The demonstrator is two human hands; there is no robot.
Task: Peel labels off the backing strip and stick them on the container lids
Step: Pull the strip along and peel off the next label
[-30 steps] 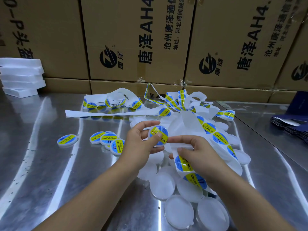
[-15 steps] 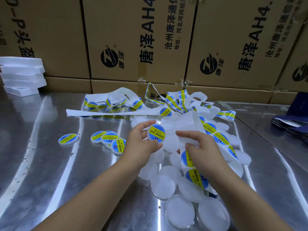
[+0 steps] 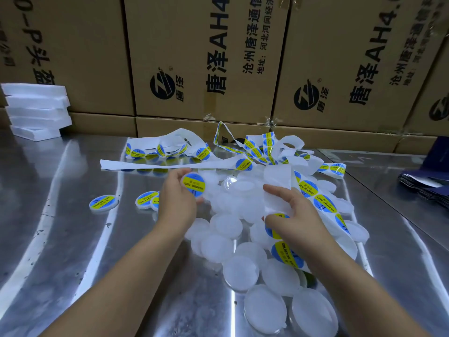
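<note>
Head view of a labelling bench. The left hand [image 3: 177, 205] gripped a round lid [image 3: 193, 184] by its edge, with its blue-and-yellow label facing the camera, above the left margin of a heap of plain white lids [image 3: 226, 226]. The right hand [image 3: 294, 217] held the white backing strip [image 3: 277, 188], thumb on the bare stretch and fingers curled round it. The strip ran past this hand to the right, carrying a row of labels [image 3: 324, 203], and also down under the wrist toward the camera. Further coils of strip [image 3: 170, 148] lay tangled behind the heap. Several labelled lids [image 3: 104, 202] rested flat on the steel table [image 3: 56, 239] left of the left hand, one apart and others overlapping near the wrist. Cardboard cartons [image 3: 206, 57] formed the back wall, with white foam slabs [image 3: 36, 108] stacked at far left and dark blue packets [image 3: 425, 183] at far right
</note>
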